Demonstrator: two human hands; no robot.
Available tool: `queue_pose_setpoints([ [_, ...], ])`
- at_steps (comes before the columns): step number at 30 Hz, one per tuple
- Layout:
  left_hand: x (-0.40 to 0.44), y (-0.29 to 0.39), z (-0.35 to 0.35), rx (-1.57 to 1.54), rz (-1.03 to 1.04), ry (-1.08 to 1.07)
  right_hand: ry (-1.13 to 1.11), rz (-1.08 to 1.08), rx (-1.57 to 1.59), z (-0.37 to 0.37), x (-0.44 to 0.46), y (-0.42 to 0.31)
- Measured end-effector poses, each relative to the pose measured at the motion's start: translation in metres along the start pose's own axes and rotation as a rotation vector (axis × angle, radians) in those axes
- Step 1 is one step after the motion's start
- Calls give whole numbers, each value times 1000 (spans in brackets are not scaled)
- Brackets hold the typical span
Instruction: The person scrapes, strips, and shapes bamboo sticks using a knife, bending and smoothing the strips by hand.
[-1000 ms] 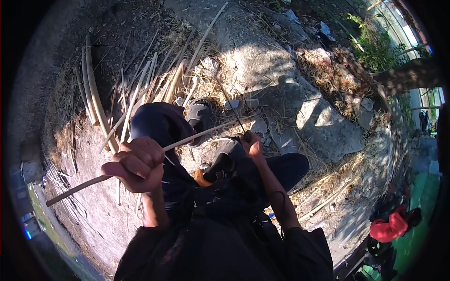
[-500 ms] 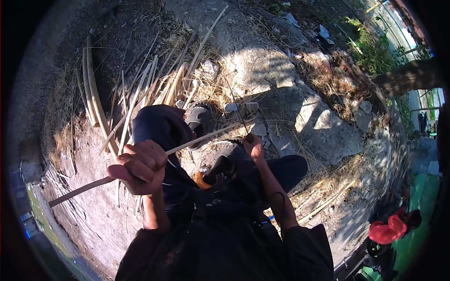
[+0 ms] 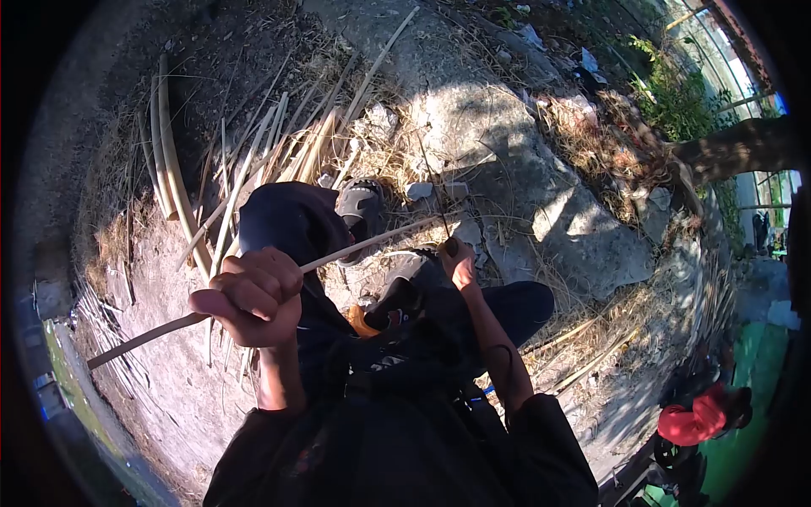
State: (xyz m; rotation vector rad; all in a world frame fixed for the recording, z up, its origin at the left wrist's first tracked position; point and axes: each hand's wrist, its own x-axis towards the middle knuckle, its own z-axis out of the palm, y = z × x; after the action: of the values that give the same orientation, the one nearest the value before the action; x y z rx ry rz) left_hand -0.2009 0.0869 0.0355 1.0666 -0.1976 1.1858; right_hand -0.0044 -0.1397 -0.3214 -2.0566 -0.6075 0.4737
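Observation:
My left hand (image 3: 253,296) is closed in a fist around a long, thin strip of wood or bamboo (image 3: 384,236). The strip slants across my lap, its near end sticking out to the lower left past my fist. At its far end, my right hand (image 3: 459,264) is closed on the dark handle of a thin-bladed knife (image 3: 435,186). The narrow blade points up and away from me and crosses the strip close to its tip. Whether the edge touches the strip, I cannot tell.
Pale split strips (image 3: 317,144) lie heaped ahead on the left, beside longer curved poles (image 3: 173,156). A big flat rock (image 3: 583,228) lies ahead to the right. My shoes (image 3: 361,207) are just below the strip. A person in red (image 3: 694,416) is at the far right.
Both hands keep their holds and stay almost in place. The blade has tipped slightly more upright, and the view has shifted a little.

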Motion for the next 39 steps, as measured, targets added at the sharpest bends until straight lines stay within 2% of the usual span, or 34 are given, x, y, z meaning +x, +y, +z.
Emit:
queue_pose_setpoints([
  [4,10,-3,-3,43,-21,15,-173,59,10,-16,-3,-43],
  [6,17,-4,-12,7,-70,3,-231,186,64,-18,0,-46],
  [10,44,-16,-27,-44,-139,-92,-126,82,60,-11,1,-28],
  [12,63,-25,-27,-46,-240,4,-167,322,531,-11,-2,-31],
  [14,91,-34,-18,24,-324,58,-172,270,484,-12,-3,-26],
  [15,107,-37,-12,-19,-340,-57,-166,273,576,-7,-1,-13],
  [16,122,-37,-6,-15,-346,-82,-159,276,669,-4,2,-9],
  [20,161,-46,22,-19,-357,-184,-140,268,592,-4,3,-1],
  [24,168,-42,33,-161,-359,-172,-119,213,506,-8,3,-6],
  [28,155,-48,36,-53,-360,-249,-108,257,538,-11,3,-21],
  [33,150,-50,14,14,-407,-149,-158,281,544,-6,2,-22],
  [39,155,-56,9,17,-387,-176,-205,203,597,-5,2,-36],
])
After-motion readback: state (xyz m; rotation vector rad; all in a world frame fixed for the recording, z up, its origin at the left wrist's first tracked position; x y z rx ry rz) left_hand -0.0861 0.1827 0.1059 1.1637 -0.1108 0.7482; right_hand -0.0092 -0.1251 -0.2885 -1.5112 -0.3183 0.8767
